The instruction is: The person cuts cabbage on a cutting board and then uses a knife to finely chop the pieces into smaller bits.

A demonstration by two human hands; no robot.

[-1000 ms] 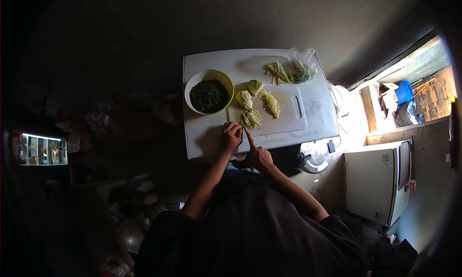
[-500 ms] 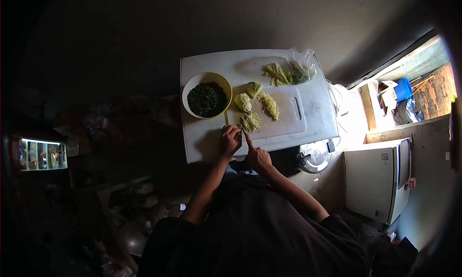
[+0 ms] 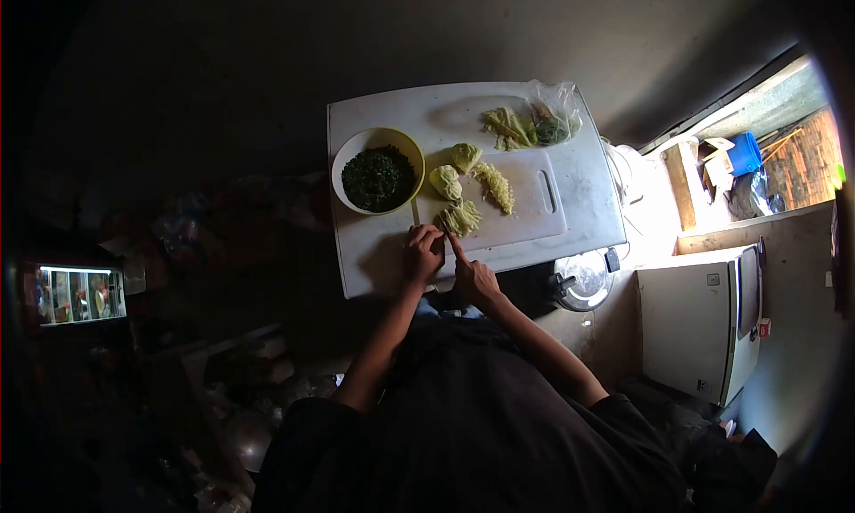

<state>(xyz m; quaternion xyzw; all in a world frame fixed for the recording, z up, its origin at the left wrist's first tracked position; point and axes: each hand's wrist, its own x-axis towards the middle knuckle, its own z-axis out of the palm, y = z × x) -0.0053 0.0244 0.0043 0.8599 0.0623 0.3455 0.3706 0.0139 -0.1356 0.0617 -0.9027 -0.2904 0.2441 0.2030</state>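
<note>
My left hand [image 3: 424,251] is curled at the near left corner of the white cutting board [image 3: 527,232], its fingers bent together. Whatever it holds, if anything, is hidden. My right hand [image 3: 476,278] is closed beside it, with the index finger stretched forward toward the left fingertips. What sits in that grip is too dark to make out. Just beyond the fingers lies a pile of pale green cabbage strips [image 3: 460,216]. Behind it are two cabbage pieces, one nearer [image 3: 445,183] and one farther [image 3: 466,157]. Finely chopped cabbage [image 3: 495,189] lies to their right.
A bowl [image 3: 415,185] of chopped dark greens [image 3: 378,179] stands left on the white table [image 3: 356,246]. Loose leaves [image 3: 508,128] and a clear plastic bag [image 3: 557,112] lie at the back right. Beyond the near edge are a lidded pot [image 3: 583,286] and a white fridge [image 3: 684,326].
The table and its contents sit slightly higher and farther left in view. Both hands stay close together at the board's edge, with little visible change in their pose.
</note>
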